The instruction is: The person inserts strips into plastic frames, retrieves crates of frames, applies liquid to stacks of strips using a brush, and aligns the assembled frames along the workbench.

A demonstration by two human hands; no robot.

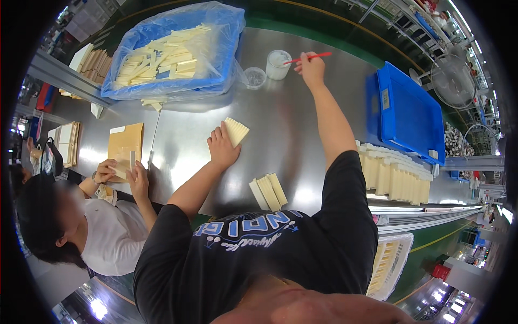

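Note:
My right hand [311, 69] is pinched around a thin red stick [322, 54], which looks like a brush handle. Its left end reaches over the rim of a white jar [278, 68]; whether a tip dips inside is hard to make out. Beside the jar lies a round clear lid or dish [254, 79]. On the steel table my left hand [222, 146] grips a row of cream strips [236, 132] standing side by side, fingers along their left edge. Closer to my body rests a small group of cream pieces [268, 191], touched by neither hand.
A plastic-lined blue bin [221, 86] full of cream strips stands far left. On the right are a blue tray [413, 110] and stacked cream blocks [396, 175]. At left a co-worker's hands [137, 181] hold a pale strip beside a brown cardboard piece [125, 143].

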